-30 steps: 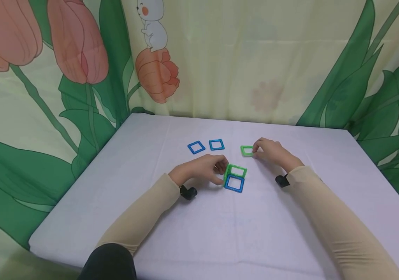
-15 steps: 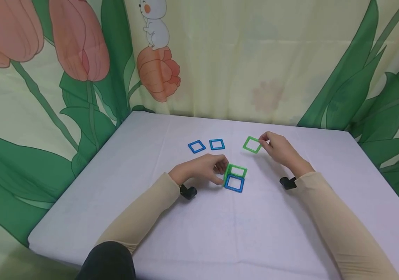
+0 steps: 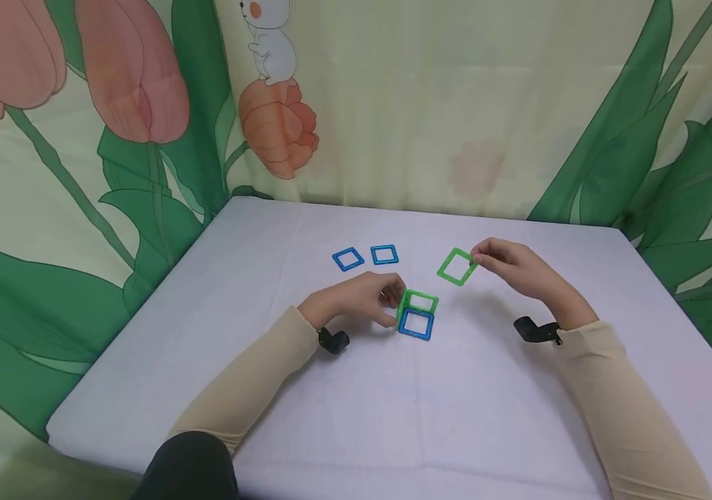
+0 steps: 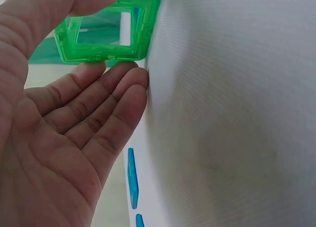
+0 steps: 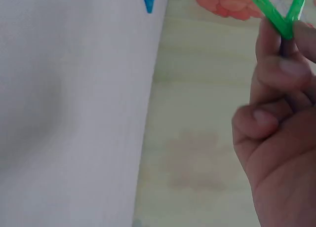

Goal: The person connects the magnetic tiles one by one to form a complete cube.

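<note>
The right hand [image 3: 518, 271] pinches a green square [image 3: 457, 267] by one corner, lifted clear of the desk [image 3: 393, 417] and tilted. The left hand [image 3: 356, 305] steadies an upright green frame [image 4: 106, 32] between thumb and loosely bent fingers; it stands against a blue square [image 3: 417, 325] lying flat. Two more blue tiles [image 3: 366, 257] lie farther back. These open frames look light, stiff and smooth; an edge or corner pinch should hold them best.

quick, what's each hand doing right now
Left hand: fingers pinch the upright green tile of the structure.
Right hand: pinches a green square, lifted off the table.
</note>
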Demonstrator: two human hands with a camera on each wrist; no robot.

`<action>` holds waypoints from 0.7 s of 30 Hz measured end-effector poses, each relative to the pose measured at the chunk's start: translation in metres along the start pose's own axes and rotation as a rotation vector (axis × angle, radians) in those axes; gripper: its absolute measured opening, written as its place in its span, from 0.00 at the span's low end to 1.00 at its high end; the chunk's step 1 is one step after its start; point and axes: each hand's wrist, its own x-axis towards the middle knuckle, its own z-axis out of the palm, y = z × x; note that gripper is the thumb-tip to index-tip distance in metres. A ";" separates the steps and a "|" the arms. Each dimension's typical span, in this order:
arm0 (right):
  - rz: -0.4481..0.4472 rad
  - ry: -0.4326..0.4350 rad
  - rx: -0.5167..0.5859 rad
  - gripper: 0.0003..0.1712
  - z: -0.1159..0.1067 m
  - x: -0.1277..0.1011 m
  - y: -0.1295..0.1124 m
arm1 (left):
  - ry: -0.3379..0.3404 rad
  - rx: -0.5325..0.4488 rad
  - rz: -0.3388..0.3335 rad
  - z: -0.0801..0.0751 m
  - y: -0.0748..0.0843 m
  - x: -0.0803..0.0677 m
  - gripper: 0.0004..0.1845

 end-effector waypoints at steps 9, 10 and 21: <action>-0.090 -0.205 0.162 0.07 -0.010 -0.006 -0.001 | 0.003 0.000 0.015 -0.001 0.000 0.002 0.28; -0.087 -0.226 0.163 0.07 -0.010 -0.006 -0.001 | 0.002 0.001 0.018 -0.001 0.000 0.002 0.28; -0.075 -0.423 0.089 0.05 0.014 0.005 -0.001 | 0.004 0.019 0.029 0.000 -0.002 0.002 0.28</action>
